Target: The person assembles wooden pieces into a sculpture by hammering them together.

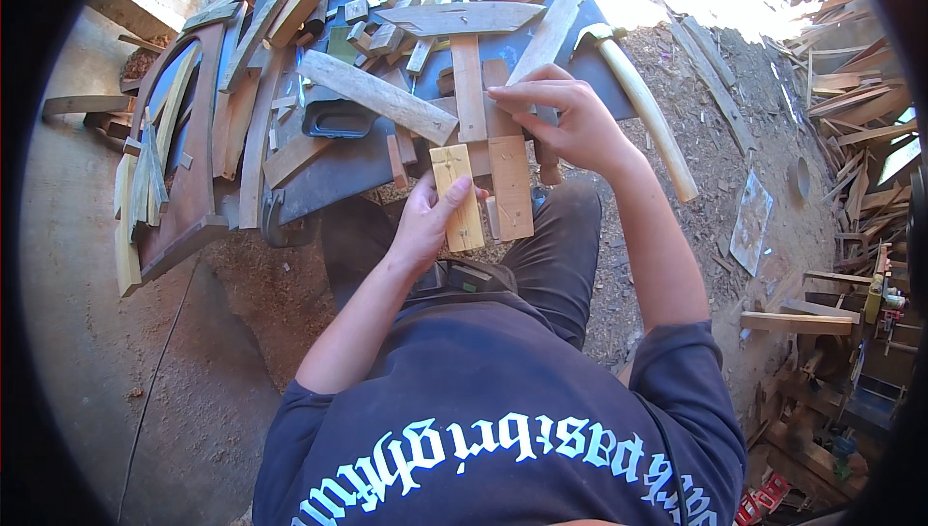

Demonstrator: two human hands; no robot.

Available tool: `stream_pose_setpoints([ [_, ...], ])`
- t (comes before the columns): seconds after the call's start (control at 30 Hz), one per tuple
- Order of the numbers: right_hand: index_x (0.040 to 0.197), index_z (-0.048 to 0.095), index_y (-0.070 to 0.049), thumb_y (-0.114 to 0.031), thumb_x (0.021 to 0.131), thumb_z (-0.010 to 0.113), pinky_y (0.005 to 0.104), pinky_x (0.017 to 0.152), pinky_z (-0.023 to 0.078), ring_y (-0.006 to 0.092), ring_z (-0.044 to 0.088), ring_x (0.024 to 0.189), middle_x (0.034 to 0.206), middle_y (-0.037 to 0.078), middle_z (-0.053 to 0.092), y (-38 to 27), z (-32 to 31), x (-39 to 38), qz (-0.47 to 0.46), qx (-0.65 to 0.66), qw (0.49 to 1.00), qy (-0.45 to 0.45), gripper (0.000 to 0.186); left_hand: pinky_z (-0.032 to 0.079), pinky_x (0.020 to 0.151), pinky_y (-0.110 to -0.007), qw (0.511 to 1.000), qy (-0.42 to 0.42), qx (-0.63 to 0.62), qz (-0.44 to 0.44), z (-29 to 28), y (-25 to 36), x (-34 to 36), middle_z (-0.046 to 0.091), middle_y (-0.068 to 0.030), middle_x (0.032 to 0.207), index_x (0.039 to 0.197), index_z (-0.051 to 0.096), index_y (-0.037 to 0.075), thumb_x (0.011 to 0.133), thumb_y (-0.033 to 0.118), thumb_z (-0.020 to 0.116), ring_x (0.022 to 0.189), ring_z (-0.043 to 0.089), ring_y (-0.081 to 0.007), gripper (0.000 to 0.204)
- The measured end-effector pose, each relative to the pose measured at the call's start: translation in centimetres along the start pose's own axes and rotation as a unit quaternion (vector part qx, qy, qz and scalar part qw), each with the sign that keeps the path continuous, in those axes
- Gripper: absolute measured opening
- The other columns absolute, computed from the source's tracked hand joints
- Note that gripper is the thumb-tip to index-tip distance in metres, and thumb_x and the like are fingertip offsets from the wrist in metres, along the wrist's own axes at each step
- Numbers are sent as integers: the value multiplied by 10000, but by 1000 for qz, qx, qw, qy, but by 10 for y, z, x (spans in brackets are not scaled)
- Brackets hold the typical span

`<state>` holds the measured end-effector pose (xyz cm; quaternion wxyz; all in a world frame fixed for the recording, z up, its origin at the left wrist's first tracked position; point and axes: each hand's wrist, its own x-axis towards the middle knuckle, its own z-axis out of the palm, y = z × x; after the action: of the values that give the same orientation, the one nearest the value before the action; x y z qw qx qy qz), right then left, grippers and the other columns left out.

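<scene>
As the left hand (423,219) clasps the pale block (466,220) mid-length, I cannot tell whether the right hand (570,120) holds anything.

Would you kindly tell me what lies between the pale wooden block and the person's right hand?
In the head view, a brown wooden board shows between the pale wooden block and the right hand.

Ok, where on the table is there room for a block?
Two bare patches of blue table: one between the black tray and the near edge; a smaller one between the table's rightmost plank and the long-handled tool, beyond the right hand. The far middle is crowded with wood blocks.
</scene>
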<state>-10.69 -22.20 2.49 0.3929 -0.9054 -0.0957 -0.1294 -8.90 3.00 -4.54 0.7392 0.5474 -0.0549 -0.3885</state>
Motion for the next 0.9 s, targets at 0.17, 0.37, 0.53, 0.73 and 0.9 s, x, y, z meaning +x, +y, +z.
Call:
stream_pose_setpoints([
  [0.17,1165,777,-97,-99,888,757,326,906,543,182,677,1021,1034,87,742,5,9,-6,14,70,994,83,279,562,934,-343,997,-34,8,72,-15,-30,0,686,-120,1143,1366,449,8,1021,301,668,1058,686,-185,503],
  [0.37,1034,805,-70,-314,975,700,355,901,520,191,680,1013,956,99,756,36,6,6,65,117,981,139,272,549,938,-346,991,-55,83,85,-23,-24,-21,695,-113,1111,1362,455,14,1011,294,680,1053,682,-179,502],
  [0.53,1049,794,-41,-358,1043,586,393,970,502,218,666,1118,1020,124,766,15,2,17,58,15,989,139,379,536,944,-353,987,-50,101,110,-22,9,-43,688,-116,1126,1356,468,12,1002,311,684,1051,675,-184,511],
  [0.73,1385,628,-38,-315,1052,592,417,1011,507,218,650,1127,1329,109,675,-39,-50,35,-25,264,963,36,435,517,976,-346,961,-50,152,225,-24,58,-17,633,-94,1261,1450,407,22,982,239,713,1145,642,-171,600],
  [0.9,1390,655,-177,-230,866,831,399,976,509,166,644,1017,1231,77,725,-95,-52,58,-29,7,996,85,555,515,984,-350,949,-49,176,257,-31,81,12,620,-91,1292,1466,405,16,971,236,725,1150,643,-180,628],
])
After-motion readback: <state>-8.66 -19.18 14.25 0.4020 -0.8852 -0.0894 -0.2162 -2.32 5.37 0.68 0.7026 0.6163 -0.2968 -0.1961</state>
